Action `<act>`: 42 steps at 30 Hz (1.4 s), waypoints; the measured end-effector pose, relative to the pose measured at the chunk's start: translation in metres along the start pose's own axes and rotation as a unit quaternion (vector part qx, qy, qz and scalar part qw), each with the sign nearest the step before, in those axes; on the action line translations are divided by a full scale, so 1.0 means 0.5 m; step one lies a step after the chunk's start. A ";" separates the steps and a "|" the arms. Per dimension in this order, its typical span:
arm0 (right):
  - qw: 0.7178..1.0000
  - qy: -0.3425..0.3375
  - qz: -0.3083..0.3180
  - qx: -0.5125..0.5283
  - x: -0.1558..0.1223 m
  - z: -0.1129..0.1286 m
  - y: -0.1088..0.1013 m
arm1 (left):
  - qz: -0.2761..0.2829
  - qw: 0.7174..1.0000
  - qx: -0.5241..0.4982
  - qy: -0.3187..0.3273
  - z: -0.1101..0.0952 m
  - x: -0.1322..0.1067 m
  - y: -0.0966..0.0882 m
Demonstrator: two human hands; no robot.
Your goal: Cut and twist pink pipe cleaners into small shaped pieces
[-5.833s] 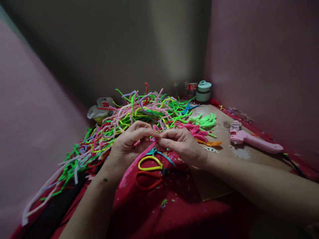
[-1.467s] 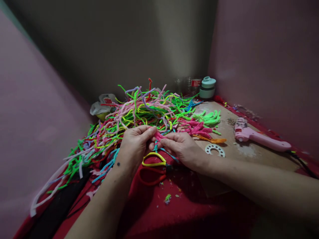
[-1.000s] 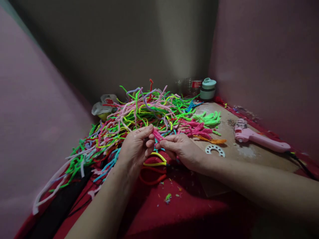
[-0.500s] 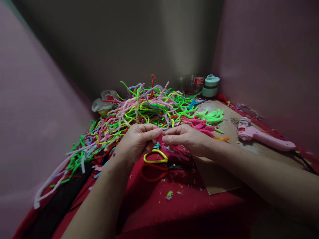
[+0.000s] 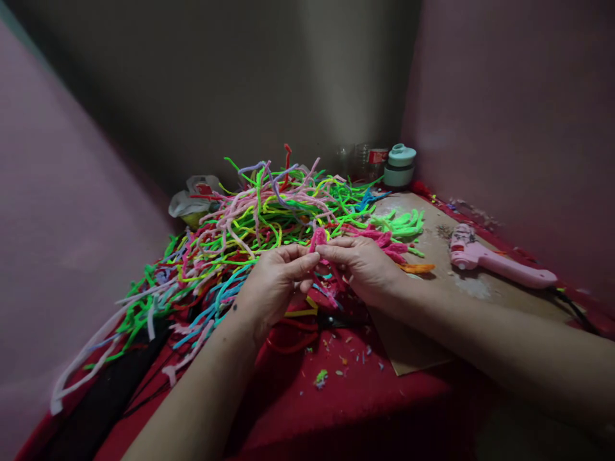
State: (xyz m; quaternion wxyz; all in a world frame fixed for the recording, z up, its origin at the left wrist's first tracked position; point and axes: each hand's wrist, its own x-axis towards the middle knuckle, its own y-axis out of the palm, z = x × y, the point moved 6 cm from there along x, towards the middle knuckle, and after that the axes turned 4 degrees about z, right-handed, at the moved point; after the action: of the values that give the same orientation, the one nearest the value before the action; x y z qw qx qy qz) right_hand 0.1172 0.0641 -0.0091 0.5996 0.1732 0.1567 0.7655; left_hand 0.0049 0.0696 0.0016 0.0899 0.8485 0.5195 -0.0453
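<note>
Between my two hands is a fuzzy pink pipe cleaner (image 5: 318, 239), bent into a narrow loop at the top, its ends hanging below my fingers. My left hand (image 5: 278, 282) pinches it with thumb and forefinger from the left. From the right, my right hand (image 5: 368, 266) grips the same pipe cleaner, fingertips almost touching those of the left. Just beneath lie scissors (image 5: 293, 339) with red and yellow handles, partly hidden by my left hand. Behind my hands spreads a big tangled heap of coloured pipe cleaners (image 5: 269, 211).
A pink glue gun (image 5: 504, 264) lies on a cardboard sheet (image 5: 418, 346) at right, beside bent green pieces (image 5: 401, 223). A lidded cup (image 5: 400, 166) and clear bottle (image 5: 377, 160) stand at the back. A plastic bag (image 5: 189, 202) sits back left. Fluffy scraps (image 5: 321, 378) dot the red cloth (image 5: 355, 410).
The pink pipe cleaner now shows a loop rising above my fingertips, where before it hung mostly below. My hands have shifted slightly and cover more of the scissors' yellow handle. The view has turned slightly right.
</note>
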 end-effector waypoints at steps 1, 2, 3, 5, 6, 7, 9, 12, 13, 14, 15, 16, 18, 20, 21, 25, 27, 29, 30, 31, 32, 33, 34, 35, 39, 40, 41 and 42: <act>1.000 0.003 -0.002 -0.005 0.001 -0.003 -0.002 | -0.012 1.000 0.006 -0.003 0.002 0.000 0.000; 1.000 0.005 -0.002 -0.008 0.002 -0.006 -0.003 | -0.025 1.000 0.013 -0.008 0.003 -0.001 -0.001; 1.000 0.005 -0.001 -0.009 0.003 -0.007 -0.004 | -0.034 0.999 0.021 -0.015 0.004 -0.002 -0.001; 1.000 0.005 0.004 0.001 0.004 -0.008 -0.003 | -0.037 0.998 0.033 -0.031 0.006 -0.003 0.001; 1.000 0.007 0.010 0.007 0.004 -0.009 -0.002 | -0.032 0.998 0.040 -0.033 0.006 -0.003 0.002; 1.000 0.008 0.015 0.011 0.004 -0.009 0.000 | -0.026 0.998 0.049 -0.034 0.005 -0.004 0.004; 1.000 0.009 0.024 0.014 0.004 -0.008 0.002 | -0.017 0.997 0.066 -0.036 0.004 -0.004 0.005; 0.999 -0.004 0.033 0.011 0.005 -0.003 0.003 | -0.012 0.996 0.077 -0.033 -0.001 -0.007 0.006; 0.999 -0.004 0.034 0.005 0.004 -0.001 0.003 | -0.006 0.996 0.081 -0.031 -0.003 -0.008 0.007; 0.999 -0.003 0.032 -0.005 0.004 0.001 0.003 | 0.002 0.996 0.084 -0.030 -0.004 -0.008 0.009; 0.999 -0.005 0.030 -0.019 0.004 0.004 0.003 | 0.012 0.996 0.089 -0.030 -0.005 -0.009 0.011; 0.999 -0.009 0.026 -0.036 0.003 0.009 0.002 | 0.021 0.995 0.094 -0.031 -0.006 -0.009 0.014; 0.997 -0.023 0.019 -0.072 0.003 0.017 0.000 | 0.032 0.993 0.104 -0.038 -0.006 -0.010 0.018; 0.994 -0.036 0.012 -0.100 0.003 0.022 -0.003 | 0.027 0.993 0.105 -0.039 -0.006 -0.010 0.019; 0.994 -0.039 0.007 -0.104 0.004 0.022 -0.006 | 0.022 0.994 0.102 -0.035 -0.007 -0.010 0.020; 0.998 -0.029 -0.015 -0.053 0.009 0.010 -0.013 | -0.007 0.993 0.120 0.004 -0.017 -0.013 0.023; 0.999 -0.023 -0.028 -0.022 0.010 0.004 -0.015 | -0.014 0.989 0.145 0.005 -0.017 -0.014 0.024; 0.999 -0.020 -0.040 -0.007 0.010 0.002 -0.016 | -0.008 0.986 0.165 -0.002 -0.014 -0.014 0.027; 0.999 -0.020 -0.046 -0.002 0.010 0.001 -0.017 | -0.003 0.985 0.173 -0.002 -0.013 -0.013 0.029; 0.999 -0.017 -0.050 0.005 0.010 0.000 -0.018 | 0.003 0.983 0.184 0.000 -0.012 -0.012 0.031; 0.998 -0.014 -0.054 0.014 0.010 -0.001 -0.020 | 0.006 0.980 0.198 0.005 -0.011 -0.011 0.032; 0.998 -0.009 -0.058 0.025 0.011 -0.004 -0.022 | 0.008 0.976 0.215 0.010 -0.010 -0.009 0.033; 0.998 -0.002 -0.060 0.035 0.012 -0.006 -0.023 | 0.008 0.973 0.231 0.016 -0.010 -0.008 0.035; 0.997 0.005 -0.060 0.044 0.013 -0.009 -0.024 | 0.005 0.969 0.244 0.024 -0.010 -0.007 0.036; 0.996 0.012 -0.050 0.069 0.015 -0.016 -0.023 | 0.000 0.961 0.275 0.034 -0.008 -0.003 0.039; 0.996 0.010 -0.049 0.072 0.015 -0.016 -0.023 | 0.004 0.959 0.282 0.031 -0.007 -0.001 0.040; 0.996 0.009 -0.049 0.071 0.015 -0.016 -0.022 | 0.009 0.957 0.289 0.031 -0.006 0.000 0.040; 0.996 0.008 -0.050 0.067 0.014 -0.016 -0.022 | 0.012 0.955 0.294 0.034 -0.005 0.000 0.041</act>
State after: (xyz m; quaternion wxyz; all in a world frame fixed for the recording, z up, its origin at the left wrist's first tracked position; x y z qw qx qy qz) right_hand 0.1216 0.0732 -0.0208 0.6229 0.1986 0.2211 0.7236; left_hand 0.0230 0.0613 0.0063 -0.1813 0.8448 0.4754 -0.1660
